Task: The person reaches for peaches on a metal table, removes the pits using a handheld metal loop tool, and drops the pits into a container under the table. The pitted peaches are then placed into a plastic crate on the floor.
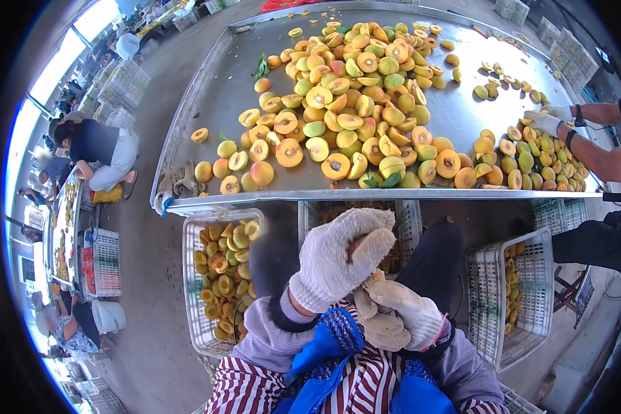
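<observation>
Both my hands, in knitted work gloves, are close together in front of my chest, below the table's near edge. My left hand (345, 259) has its fingers curled inward, with a small brownish patch showing between them. Just below it, my right hand (403, 314) is closed, its fingertips near a small tan bit; I cannot tell what either hand grips. Beyond them, a large heap of halved yellow peaches (352, 90), many with the pit side up, lies on the metal table (234, 76). Some green leaves are mixed in.
A white crate (193, 310) of peach halves stands left of my legs, another crate (486, 310) to the right. A grey glove (179, 181) lies at the table's left corner. At right, a co-worker's gloved hands (548, 121) reach over the fruit. More people work at far left.
</observation>
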Available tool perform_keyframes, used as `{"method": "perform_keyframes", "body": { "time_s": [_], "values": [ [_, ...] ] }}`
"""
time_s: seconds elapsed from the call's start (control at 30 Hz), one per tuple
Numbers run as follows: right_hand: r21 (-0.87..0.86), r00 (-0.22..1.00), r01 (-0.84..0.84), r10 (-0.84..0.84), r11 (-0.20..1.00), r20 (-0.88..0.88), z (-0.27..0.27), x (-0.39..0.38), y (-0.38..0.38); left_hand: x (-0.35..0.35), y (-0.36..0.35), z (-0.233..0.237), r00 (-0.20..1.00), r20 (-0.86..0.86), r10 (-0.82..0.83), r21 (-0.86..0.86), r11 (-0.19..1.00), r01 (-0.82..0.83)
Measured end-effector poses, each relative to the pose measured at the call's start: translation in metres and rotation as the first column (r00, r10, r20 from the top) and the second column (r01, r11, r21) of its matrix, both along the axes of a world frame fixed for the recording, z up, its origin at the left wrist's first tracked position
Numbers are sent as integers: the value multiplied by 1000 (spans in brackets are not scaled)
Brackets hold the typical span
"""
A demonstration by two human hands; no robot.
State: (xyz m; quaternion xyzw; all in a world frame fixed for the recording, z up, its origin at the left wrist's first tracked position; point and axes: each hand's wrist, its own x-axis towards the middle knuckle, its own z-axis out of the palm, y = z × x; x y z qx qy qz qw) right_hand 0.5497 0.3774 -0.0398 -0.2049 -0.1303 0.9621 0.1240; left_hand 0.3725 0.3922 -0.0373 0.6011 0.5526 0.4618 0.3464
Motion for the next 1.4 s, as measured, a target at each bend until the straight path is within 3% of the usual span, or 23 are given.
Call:
{"method": "perform_keyframes", "body": {
  "time_s": [0.03,0.1,0.17,0.23,0.37,0.5,0.6,0.7,0.8,0.87,0.9,0.93,0.97,1.0,1.03,1.1,1.13,1.17,1.2,1.27,1.3,1.37,1.4],
  "values": [
    [-68,995,6,-13,998,-103,-2,2,-2,3,-2,-3,997,-66,28,242,970,-12],
    [-109,989,1,-17,994,-145,-3,5,-6,5,-4,-3,999,-42,-5,236,972,15],
    [-153,982,-11,-18,988,-187,-5,6,-13,5,-10,2,877,474,-85,-162,970,182],
    [-140,972,-20,-13,990,-234,-7,5,-20,7,-18,7,838,540,-80,-180,962,207],
    [-122,956,-65,27,990,-291,-10,4,-31,15,-35,-7,808,570,-148,178,983,54],
    [-110,970,14,-40,994,-238,-5,1,-42,19,-43,7,721,691,-37,-158,967,201],
    [-50,982,85,-92,995,-164,-5,0,-41,22,-37,2,447,868,216,-357,897,260],
    [-43,980,81,-88,996,-177,-16,-2,-26,22,-27,-8,477,851,219,-338,924,180],
    [22,992,63,-60,998,-109,-18,2,-12,-5,-12,-26,754,591,288,-161,958,-239],
    [161,992,84,-97,983,77,-18,3,-1,-48,-24,-35,702,533,473,-267,881,-390],
    [154,993,80,-92,985,72,-20,4,7,-81,-32,-56,773,378,509,-130,856,-500],
    [232,971,31,-84,972,223,-25,4,15,-105,-37,-62,654,385,651,-207,751,-627],
    [298,924,-34,-83,954,373,-30,5,20,-142,-49,-86,685,-4,729,70,684,-727],
    [327,903,-52,-95,944,419,-43,4,24,-154,-59,-74,579,-433,691,63,664,-745],
    [319,903,-53,-91,946,419,-52,3,27,-149,-63,-73,578,-439,688,58,664,-746],
    [415,846,-162,-90,896,525,-66,-2,36,-136,-59,-75,-95,-846,525,517,763,-387],
    [436,842,-176,-94,883,531,-75,-3,39,-121,-50,-84,308,-799,516,376,829,-415],
    [429,839,-177,-92,886,536,-83,-4,38,-90,-40,-80,618,-723,308,-12,889,-457],
    [456,830,-194,-103,869,548,-89,-6,37,-71,-34,-104,853,-496,162,-121,960,-253],
    [475,813,-227,-103,850,573,-90,-6,35,-29,-17,-150,841,-413,-349,-465,875,135],
    [477,816,-213,-113,853,566,-90,-3,32,-4,-4,-194,543,-411,-732,-745,613,262],
    [506,823,-178,-154,844,547,-94,4,26,20,-20,-255,580,-262,-771,-827,489,276],
    [553,813,-133,-228,822,536,-88,3,23,32,-20,-251,545,-121,-830,-809,400,430]
  ]
}}
